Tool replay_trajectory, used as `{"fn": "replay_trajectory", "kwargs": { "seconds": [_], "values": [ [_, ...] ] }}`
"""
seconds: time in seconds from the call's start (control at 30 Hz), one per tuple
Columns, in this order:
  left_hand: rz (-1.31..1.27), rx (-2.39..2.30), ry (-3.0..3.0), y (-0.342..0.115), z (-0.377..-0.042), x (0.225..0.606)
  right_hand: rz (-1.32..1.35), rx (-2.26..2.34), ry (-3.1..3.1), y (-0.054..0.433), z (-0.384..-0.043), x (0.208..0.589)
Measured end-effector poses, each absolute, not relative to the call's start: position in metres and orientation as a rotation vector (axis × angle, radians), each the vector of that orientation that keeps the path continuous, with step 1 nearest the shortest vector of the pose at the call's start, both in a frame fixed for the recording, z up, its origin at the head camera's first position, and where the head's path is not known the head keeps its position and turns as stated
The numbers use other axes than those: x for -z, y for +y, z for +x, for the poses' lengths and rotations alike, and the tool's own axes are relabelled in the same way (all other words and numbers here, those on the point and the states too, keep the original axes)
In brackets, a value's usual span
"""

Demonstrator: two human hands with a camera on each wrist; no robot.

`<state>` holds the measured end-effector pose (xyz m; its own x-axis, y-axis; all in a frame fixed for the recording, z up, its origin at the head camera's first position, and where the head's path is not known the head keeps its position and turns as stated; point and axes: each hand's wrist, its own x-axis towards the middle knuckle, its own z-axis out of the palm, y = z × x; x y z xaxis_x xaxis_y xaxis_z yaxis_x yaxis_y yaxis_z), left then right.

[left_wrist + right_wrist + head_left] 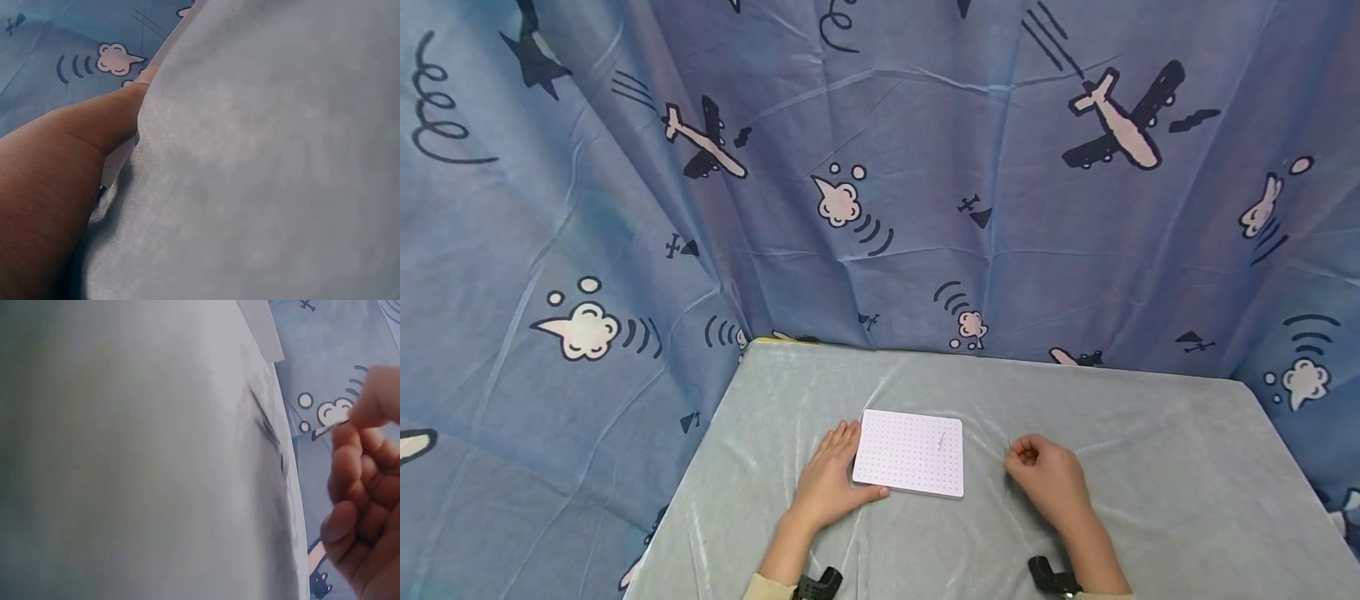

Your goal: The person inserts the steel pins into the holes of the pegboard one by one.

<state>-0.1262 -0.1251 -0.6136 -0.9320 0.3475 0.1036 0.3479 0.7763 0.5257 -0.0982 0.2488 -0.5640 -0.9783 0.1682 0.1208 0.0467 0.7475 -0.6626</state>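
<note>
A white notepad-like block [907, 468] with a grid of small dots lies flat on the grey cloth. Two thin dark strokes, or slivers lying on it, show near its right side; I cannot tell which. My left hand [831, 483] lies against the block's left side, fingers straight, thumb along the front edge. In the left wrist view the thumb [119, 115] touches the block's side. To the right, apart from the block, my right hand [1051, 479] pinches a thin dark needle-like piece [331, 429] between thumb and forefinger, the other fingers curled.
Grey velvety cloth [1180, 483] covers the table, creased in places. Thin dark slivers or creases [267, 428] show on the cloth near the right hand. A blue curtain [910, 250] printed with planes and clouds hangs behind and at both sides. Both wrists carry black camera mounts [820, 583].
</note>
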Motion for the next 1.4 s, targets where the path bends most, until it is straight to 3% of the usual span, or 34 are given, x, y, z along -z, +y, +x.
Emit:
{"fn": "replay_trajectory", "kwargs": {
  "seconds": [0.6,1.4],
  "values": [
    [-0.584,0.846,-2.952,-0.125,-0.130,0.617,0.035,-1.509,-2.358,0.197,-0.116,0.567],
    [-0.591,0.845,-2.934,-0.128,-0.130,0.617,0.092,-1.424,-2.524,0.177,-0.120,0.579]
  ]
}}
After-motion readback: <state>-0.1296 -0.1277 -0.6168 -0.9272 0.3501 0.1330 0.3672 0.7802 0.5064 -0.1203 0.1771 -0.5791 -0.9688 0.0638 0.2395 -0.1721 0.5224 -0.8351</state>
